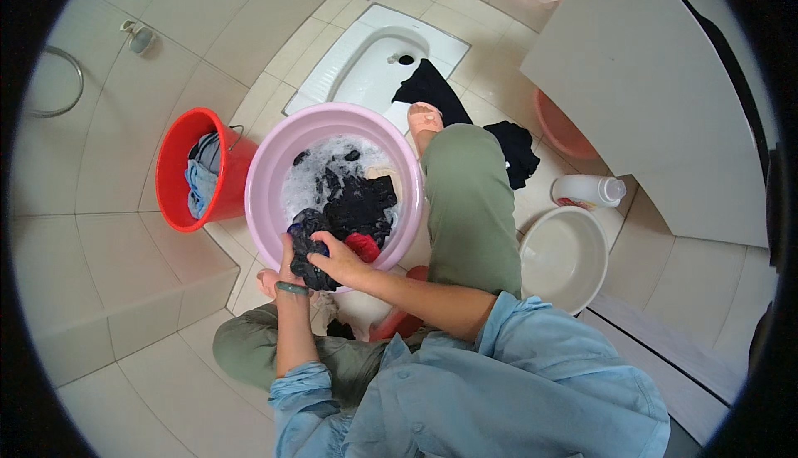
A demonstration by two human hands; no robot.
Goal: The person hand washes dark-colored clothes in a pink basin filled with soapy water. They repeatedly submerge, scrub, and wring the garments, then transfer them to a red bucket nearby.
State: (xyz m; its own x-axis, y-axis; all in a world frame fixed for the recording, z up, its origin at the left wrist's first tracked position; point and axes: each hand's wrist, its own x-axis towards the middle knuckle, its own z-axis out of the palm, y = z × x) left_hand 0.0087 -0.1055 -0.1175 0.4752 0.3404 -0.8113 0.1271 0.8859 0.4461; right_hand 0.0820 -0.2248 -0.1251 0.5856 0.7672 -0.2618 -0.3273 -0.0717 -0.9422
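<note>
A wet black cloth [308, 258] is gripped between my two hands at the near rim of a pink plastic basin [265, 171]. My left hand [289, 261], below a green bangle, holds its left side. From the right, my right hand [336, 258] clasps the same cloth with bent fingers. Soapy water [305, 174] with white suds fills the basin's bottom. More dark wet clothing [361, 205] lies in it, along with a red cloth [363, 246] beside my right hand and a beige piece [383, 174] by the far right wall.
A red bucket [240, 174] with blue and grey clothes stands left. Beyond the basin is a squat toilet [368, 40]. Black garments [514, 149] lie on the floor past my knee. A white basin [564, 258] and a plastic bottle [586, 191] sit at right, under a white panel [648, 84].
</note>
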